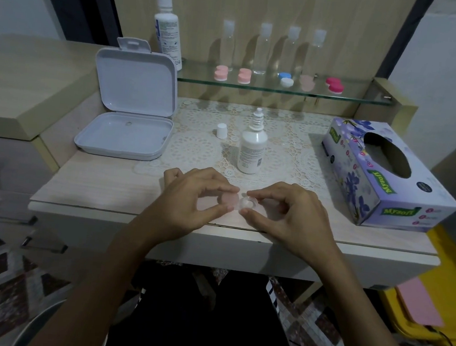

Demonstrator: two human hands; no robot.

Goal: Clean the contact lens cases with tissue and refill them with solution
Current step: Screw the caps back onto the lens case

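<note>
Now we see the pale lens case (239, 202), pink cap on one well, other well uncapped, left hand (191, 197) pinching the cap side, right hand (287, 211) pinching the open well.

Both forearms are seen bare, no sleeves reaching the wrists. Dark black trousers (208, 323) are worn, with white stripes at the sides.

A pale wood-grain dressing table (87, 188) with a glass shelf (352, 98) stands on patterned tiled floor (4, 285), dimly lit.
</note>
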